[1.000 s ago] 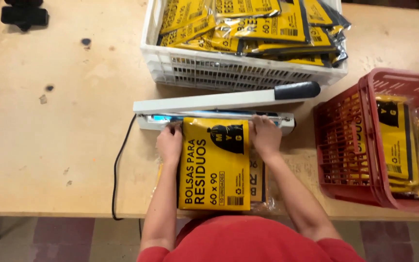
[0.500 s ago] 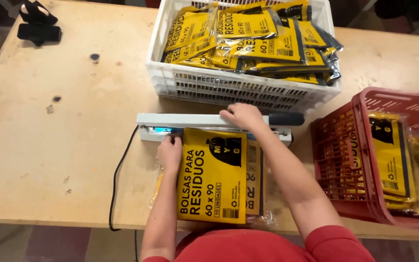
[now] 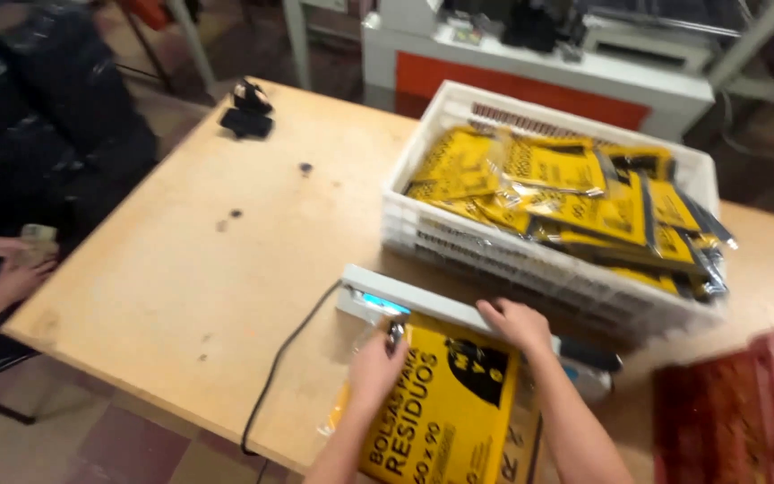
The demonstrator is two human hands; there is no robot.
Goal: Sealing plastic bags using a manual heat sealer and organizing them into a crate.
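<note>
A yellow plastic bag packet (image 3: 445, 417) lies on the wooden table (image 3: 217, 287) with its top edge under the arm of a white heat sealer (image 3: 423, 309). My left hand (image 3: 376, 367) rests flat on the packet's upper left corner, fingers apart. On top of the sealer's lowered arm lies my right hand (image 3: 517, 324), pressing it just above the packet. The sealer's blue light (image 3: 378, 303) glows at its left end.
A white crate (image 3: 512, 242) full of yellow packets stands just behind the sealer. A red basket (image 3: 732, 412) sits at the right edge. The sealer's black cord (image 3: 284, 358) runs off the front edge. Another person's hands (image 3: 11, 264) are at the far left. A black object (image 3: 245, 112) lies far back.
My right hand stayed on the sealer arm, which is pressed down. The view has swung up and to the left, showing the far table corner and another person.
</note>
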